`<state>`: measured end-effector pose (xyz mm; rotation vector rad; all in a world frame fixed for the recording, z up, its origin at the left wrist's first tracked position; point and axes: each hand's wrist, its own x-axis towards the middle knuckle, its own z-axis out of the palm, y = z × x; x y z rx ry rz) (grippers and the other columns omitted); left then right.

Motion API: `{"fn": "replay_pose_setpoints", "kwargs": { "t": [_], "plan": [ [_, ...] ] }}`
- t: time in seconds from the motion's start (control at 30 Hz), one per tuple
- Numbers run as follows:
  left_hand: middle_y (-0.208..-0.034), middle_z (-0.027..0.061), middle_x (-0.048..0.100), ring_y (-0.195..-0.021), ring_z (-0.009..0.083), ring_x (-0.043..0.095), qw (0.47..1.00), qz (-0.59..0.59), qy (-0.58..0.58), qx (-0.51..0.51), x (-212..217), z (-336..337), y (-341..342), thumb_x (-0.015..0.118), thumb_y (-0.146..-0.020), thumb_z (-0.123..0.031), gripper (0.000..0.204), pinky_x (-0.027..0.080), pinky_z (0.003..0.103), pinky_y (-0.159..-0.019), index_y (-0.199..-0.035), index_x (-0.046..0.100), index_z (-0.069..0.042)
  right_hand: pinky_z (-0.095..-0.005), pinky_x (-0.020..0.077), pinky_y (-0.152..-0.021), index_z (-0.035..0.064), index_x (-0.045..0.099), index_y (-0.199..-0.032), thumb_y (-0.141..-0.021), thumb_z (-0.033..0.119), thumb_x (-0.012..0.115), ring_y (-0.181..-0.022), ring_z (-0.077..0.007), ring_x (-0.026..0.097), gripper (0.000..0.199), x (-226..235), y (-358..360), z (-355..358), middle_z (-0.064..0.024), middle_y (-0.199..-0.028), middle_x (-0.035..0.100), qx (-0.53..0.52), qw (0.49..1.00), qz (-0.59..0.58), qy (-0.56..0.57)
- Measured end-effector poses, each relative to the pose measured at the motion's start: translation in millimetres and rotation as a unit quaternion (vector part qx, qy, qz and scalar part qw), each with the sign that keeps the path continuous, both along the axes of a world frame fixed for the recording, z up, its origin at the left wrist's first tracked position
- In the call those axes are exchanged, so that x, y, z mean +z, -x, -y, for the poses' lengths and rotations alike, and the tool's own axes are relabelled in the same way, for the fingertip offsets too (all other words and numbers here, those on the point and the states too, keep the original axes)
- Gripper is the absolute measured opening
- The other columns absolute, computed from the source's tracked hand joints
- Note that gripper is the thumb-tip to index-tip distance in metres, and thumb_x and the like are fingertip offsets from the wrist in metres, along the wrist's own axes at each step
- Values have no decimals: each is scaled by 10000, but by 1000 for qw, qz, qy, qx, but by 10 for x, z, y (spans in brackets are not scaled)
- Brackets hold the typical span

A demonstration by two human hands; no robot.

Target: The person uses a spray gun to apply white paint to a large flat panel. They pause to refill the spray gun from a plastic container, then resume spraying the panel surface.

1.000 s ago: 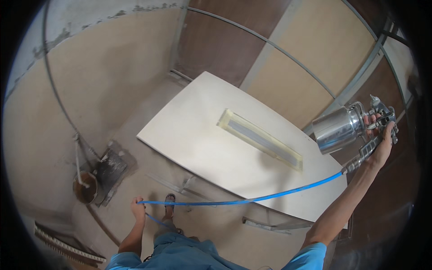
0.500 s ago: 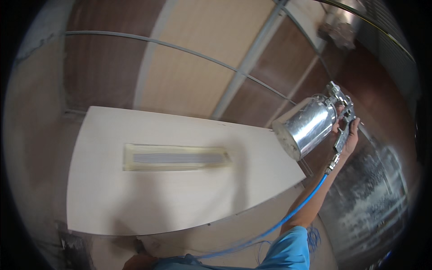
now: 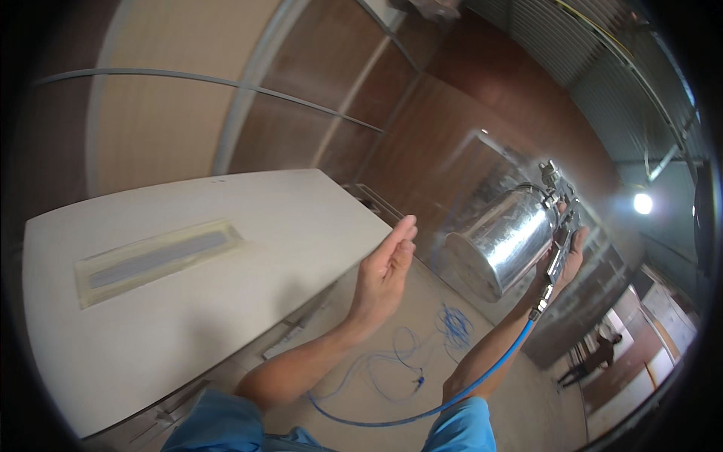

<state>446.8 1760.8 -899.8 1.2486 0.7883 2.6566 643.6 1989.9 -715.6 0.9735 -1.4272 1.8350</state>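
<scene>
My right hand (image 3: 570, 255) grips a metal spray gun (image 3: 503, 241) by its handle. The gun's shiny round cup is tilted, and a blue air hose (image 3: 493, 371) runs from the handle's lower end down toward my body. Empty and raised beside the right edge of the board, my left hand (image 3: 382, 281) has its fingers stretched out. The large white board (image 3: 301, 226) lies flat to the left. A long masked strip (image 3: 154, 256) with a grey middle and a yellowish border sits on the board's face.
Loose coils of blue hose (image 3: 454, 328) lie on the floor below my arms. Panelled walls (image 3: 166, 128) rise behind the board. A bright lamp (image 3: 642, 203) shines at the right. Beneath it, far off, a person (image 3: 599, 355) is near a doorway.
The view has swung right, so the board sits farther left. My left hand has come up into view from the lower edge. The spray gun stays in my right hand.
</scene>
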Motion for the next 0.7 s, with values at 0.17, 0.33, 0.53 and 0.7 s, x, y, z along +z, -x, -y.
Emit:
{"fn": "replay_pose_setpoints", "kwargs": {
  "t": [0.17,0.33,0.53,0.7],
  "plan": [
    [-1112,86,691,-995,95,623,984,32,-21,-176,204,-301,33,605,-1010,-163,356,498,234,-857,-1318,586,14,-576,381,-1106,-94,309,-1442,-1042,375,451,-1294,-398,503,632,-34,-75,152,-304,-1359,504,-89,996,-9,20],
    [-989,93,703,-948,161,678,976,86,13,-202,198,-666,125,564,-999,-30,185,566,300,-832,-1156,619,49,-618,346,-1115,-128,300,-1430,-1048,388,425,-1319,-419,478,654,-120,-31,186,-329,-1330,533,-99,994,-27,25],
    [-828,123,680,-748,247,674,954,-298,-30,7,-87,-1006,215,687,-909,-97,109,550,352,-747,-987,665,-25,-615,314,-1146,-149,288,-1424,-1045,364,444,-1320,-444,474,657,-147,-253,45,-359,-1375,476,-145,986,-86,13],
    [-823,110,678,-786,299,671,866,-494,69,-12,-365,-917,554,733,-875,-262,271,533,386,-810,-1000,665,-32,-553,387,-1142,-157,340,-1388,-1013,321,533,-1211,-417,562,637,-250,-369,70,-347,-1290,517,-199,972,-91,86]
  ]
}}
